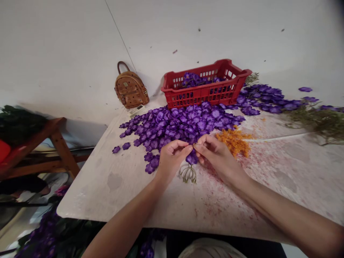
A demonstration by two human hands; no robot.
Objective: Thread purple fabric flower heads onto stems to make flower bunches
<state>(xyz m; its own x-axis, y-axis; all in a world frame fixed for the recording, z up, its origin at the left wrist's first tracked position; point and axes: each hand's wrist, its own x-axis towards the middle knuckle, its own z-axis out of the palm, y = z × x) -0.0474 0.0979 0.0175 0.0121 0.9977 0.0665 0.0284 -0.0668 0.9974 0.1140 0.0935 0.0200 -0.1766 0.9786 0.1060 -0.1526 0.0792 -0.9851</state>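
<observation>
The left hand (172, 157) and right hand (218, 154) pinch narrowly, held item unclear; an olive-green wire stem cluster (188, 173) lies between the wrists.

Bright, even light, a soft shadow by the backpack (131, 89), edges bowed by wide-angle distortion.

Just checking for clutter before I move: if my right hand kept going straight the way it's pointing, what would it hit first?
Most likely your left hand. The right hand's fingertips point straight at the left hand's fingertips, almost or already touching; depth makes the gap hard to judge.
</observation>
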